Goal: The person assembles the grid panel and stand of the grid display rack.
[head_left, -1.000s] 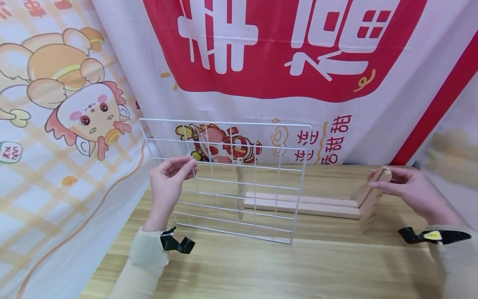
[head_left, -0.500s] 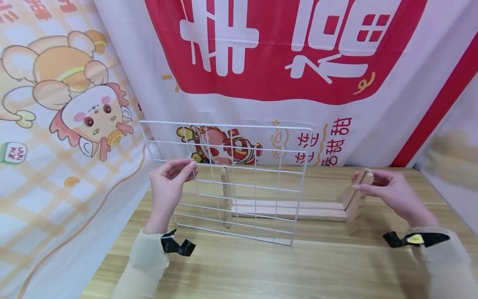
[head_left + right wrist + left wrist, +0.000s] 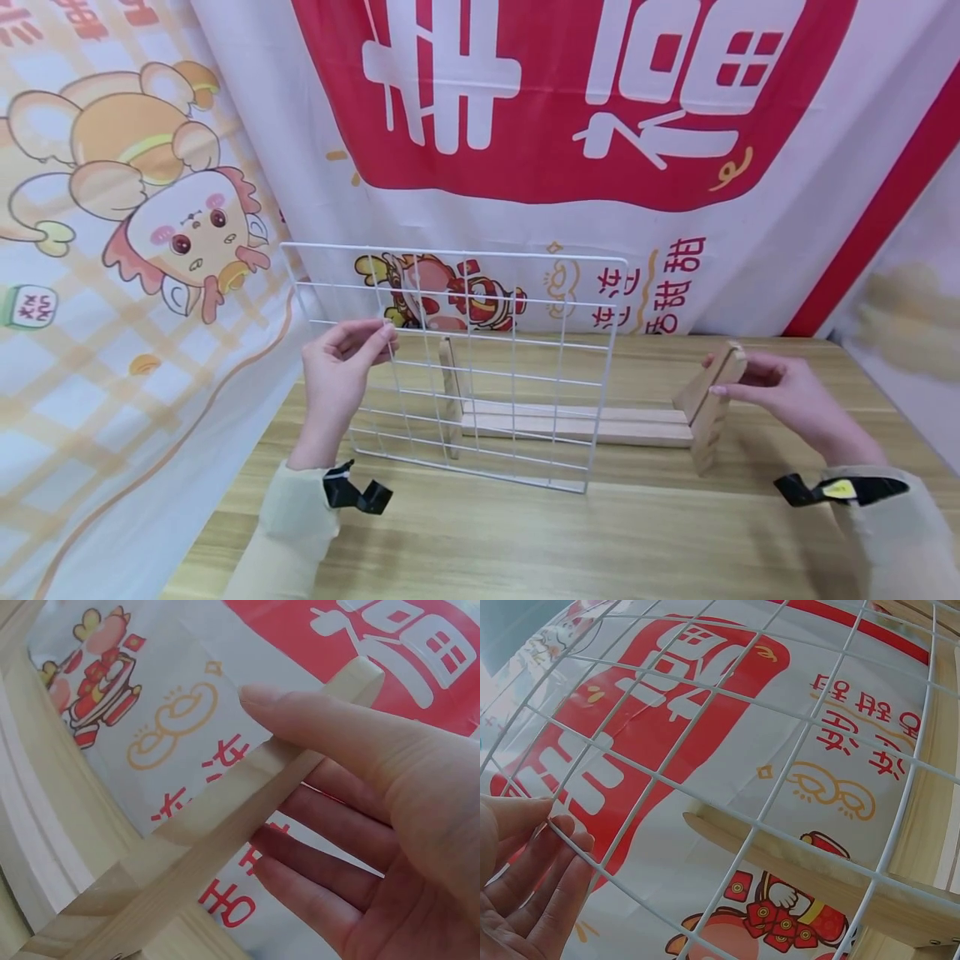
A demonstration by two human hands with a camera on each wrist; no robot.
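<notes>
Head view: over the last second the right hand (image 3: 802, 404) has drawn the wooden stand (image 3: 648, 430) toward 9 o'clock, putting more of it behind the wire grid (image 3: 469, 335) and seemingly bringing the pair closer. That hand pinches the stand's 3 o'clock upright (image 3: 712, 414); the left hand (image 3: 340, 375) pinches the grid on its 10 o'clock side.

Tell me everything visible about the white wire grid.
The white wire grid is a rectangular panel of thin crossed bars, apparently coated metal. It stands roughly upright, its lower edge seemingly on the table. The left hand pinches it toward the left side. Seen from the head, it overlaps the left part of the wooden stand; contact is unclear.
</notes>
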